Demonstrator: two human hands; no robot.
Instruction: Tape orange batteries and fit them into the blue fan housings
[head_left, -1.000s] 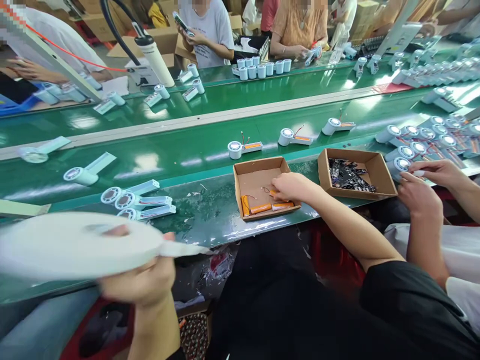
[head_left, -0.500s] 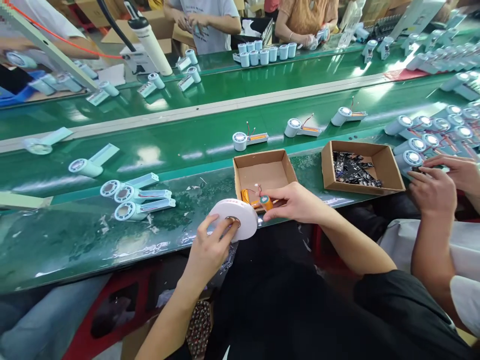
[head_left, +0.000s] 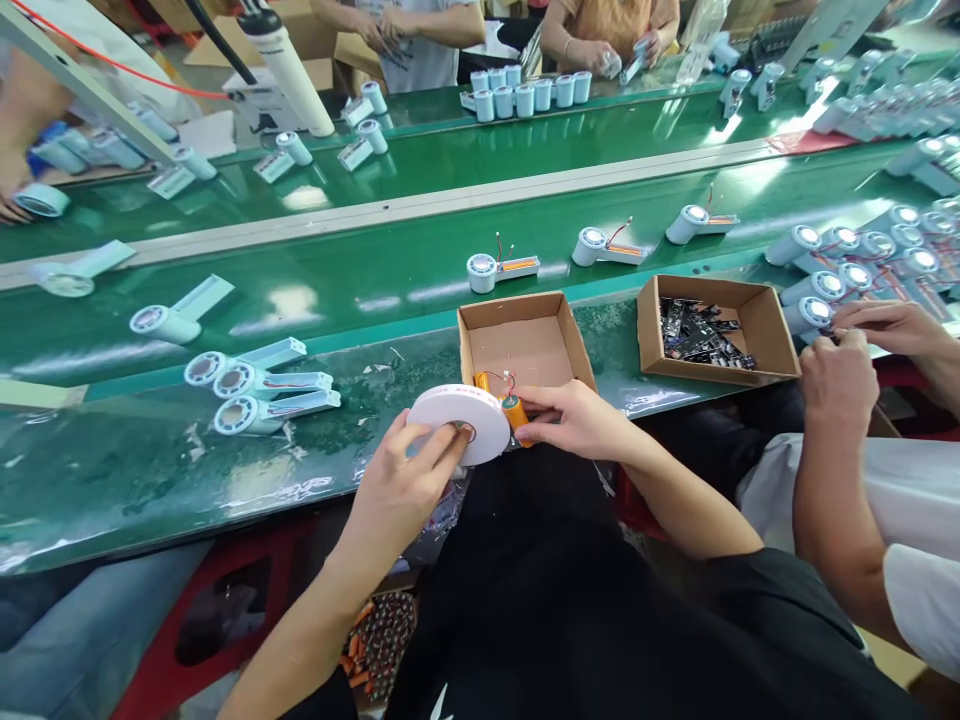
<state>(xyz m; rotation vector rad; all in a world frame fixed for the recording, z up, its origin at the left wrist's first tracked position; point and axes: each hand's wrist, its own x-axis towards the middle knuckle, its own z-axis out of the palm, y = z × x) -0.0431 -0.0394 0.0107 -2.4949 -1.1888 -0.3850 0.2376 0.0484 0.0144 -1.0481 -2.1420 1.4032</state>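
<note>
My left hand (head_left: 409,470) grips a white roll of tape (head_left: 472,412), with fingers pushed into its core. Between the fingers and thumb of my right hand (head_left: 574,425) is an orange cylindrical battery (head_left: 516,418) with thin red and black wires. The battery is close against the roll's right edge; whether they touch I cannot tell. Just beyond both hands stands a cardboard box (head_left: 581,340), and another orange battery (head_left: 481,381) shows in its near left corner, partly hidden by the roll.
On the left of the bench lie several light-blue handheld fan bodies (head_left: 244,412). More fan bodies (head_left: 482,272) with wires lie on the green conveyor (head_left: 360,265). A second box (head_left: 769,370) of circuit boards stands right, near a co-worker's hands (head_left: 844,370). Other people work across the line.
The battery in my right hand has come slightly left and down, against the tape roll's side, and stands more upright. My view has shifted a little.
</note>
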